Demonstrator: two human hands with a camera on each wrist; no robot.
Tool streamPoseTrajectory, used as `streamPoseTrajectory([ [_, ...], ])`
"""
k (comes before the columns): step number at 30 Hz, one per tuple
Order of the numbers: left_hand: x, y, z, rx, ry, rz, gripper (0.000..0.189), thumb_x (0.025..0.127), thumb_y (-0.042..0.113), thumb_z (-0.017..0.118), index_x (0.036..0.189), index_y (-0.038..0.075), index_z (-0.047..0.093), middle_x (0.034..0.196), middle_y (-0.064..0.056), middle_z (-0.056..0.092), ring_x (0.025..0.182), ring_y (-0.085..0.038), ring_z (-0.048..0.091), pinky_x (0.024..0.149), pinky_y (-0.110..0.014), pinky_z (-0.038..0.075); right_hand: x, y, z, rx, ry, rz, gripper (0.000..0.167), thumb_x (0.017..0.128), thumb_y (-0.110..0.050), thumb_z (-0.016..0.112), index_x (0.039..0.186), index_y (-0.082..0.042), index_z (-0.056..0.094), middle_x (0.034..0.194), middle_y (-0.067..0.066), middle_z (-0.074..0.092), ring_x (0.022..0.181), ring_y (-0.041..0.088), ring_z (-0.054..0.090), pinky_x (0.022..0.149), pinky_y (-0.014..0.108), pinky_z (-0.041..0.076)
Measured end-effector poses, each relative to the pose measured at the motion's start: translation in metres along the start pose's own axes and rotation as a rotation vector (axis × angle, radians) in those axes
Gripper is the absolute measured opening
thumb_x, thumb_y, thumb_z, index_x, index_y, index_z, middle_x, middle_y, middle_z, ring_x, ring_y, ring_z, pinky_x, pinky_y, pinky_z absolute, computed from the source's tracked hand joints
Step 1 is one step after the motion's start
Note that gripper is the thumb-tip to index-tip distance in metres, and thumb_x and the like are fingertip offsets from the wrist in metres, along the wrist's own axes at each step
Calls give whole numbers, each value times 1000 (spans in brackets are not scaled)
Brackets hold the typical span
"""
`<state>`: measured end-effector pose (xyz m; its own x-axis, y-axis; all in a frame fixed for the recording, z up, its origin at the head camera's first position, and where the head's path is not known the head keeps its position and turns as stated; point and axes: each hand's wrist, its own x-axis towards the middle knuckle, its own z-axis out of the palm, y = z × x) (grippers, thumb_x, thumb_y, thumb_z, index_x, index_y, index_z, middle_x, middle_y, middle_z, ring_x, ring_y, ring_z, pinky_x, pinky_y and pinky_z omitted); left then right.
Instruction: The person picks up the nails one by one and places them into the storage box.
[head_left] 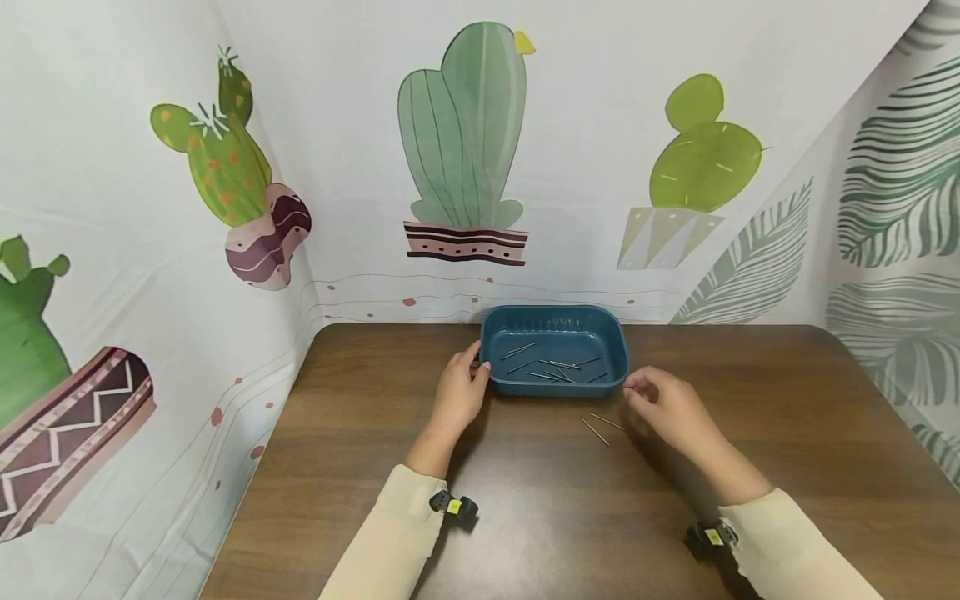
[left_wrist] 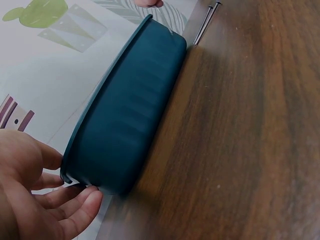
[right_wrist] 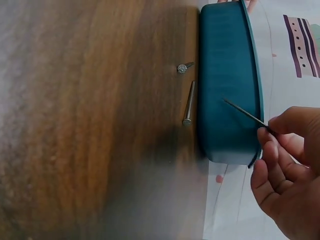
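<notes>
A dark teal plastic tray (head_left: pixel 555 389) stands at the table's back edge, with several thin metal nails (head_left: pixel 558 364) lying scattered inside. My left hand (head_left: pixel 459 390) holds the tray's left end; in the left wrist view its fingers (left_wrist: pixel 82 212) bend round the corner at the rim. Off the tray's front right corner, my right hand (head_left: pixel 667 408) pinches one nail (right_wrist: pixel 242 111) between thumb and fingertips, its point towards the tray's outer wall. Two loose nails (head_left: pixel 596 431) lie on the wood in front of the tray, their flat heads showing in the right wrist view.
The brown wooden table (head_left: pixel 525 500) runs from the tray towards me. Behind it hangs a white cloth (head_left: pixel 585 150) printed with cacti and leaves, close against the tray's far side. A black strap device (head_left: pixel 453 505) sits on each wrist.
</notes>
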<state>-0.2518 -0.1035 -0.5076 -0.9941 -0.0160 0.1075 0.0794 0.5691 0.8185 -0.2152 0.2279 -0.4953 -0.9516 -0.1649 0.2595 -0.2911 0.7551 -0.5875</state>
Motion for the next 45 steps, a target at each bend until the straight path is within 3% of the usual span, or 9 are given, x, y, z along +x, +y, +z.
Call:
streamPoseTrajectory([
  [12, -1, 2, -1, 1, 3, 0, 49, 103, 20, 57, 149, 5, 49, 132, -19, 61, 111, -29, 65, 99, -45, 54, 6, -9, -4, 3, 83, -44, 4, 92, -8, 69, 96, -9, 69, 87, 4, 68, 77, 12, 55, 71, 35, 51],
  [24, 0, -1, 1, -3, 6, 3, 49, 103, 20, 58, 148, 4, 49, 131, -19, 61, 110, -30, 65, 99, -46, 54, 18, -15, -9, 33, 192, -105, 9, 89, -3, 72, 96, -8, 69, 86, 3, 64, 74, 5, 52, 67, 17, 45],
  [33, 1, -2, 1, 2, 18, 43, 48, 102, 18, 58, 147, 3, 51, 128, -21, 63, 106, -29, 68, 94, -44, 56, 30, -24, -11, 48, 211, -101, 9, 90, -4, 70, 98, -7, 69, 87, 5, 64, 77, 9, 52, 69, 17, 44],
  [45, 1, -3, 1, 6, 12, 28, 48, 103, 20, 58, 148, 5, 50, 130, -20, 62, 108, -28, 68, 95, -43, 56, 46, -34, -8, 114, 222, -80, 10, 91, -4, 70, 101, -4, 70, 94, 9, 69, 79, -3, 52, 73, 7, 42],
])
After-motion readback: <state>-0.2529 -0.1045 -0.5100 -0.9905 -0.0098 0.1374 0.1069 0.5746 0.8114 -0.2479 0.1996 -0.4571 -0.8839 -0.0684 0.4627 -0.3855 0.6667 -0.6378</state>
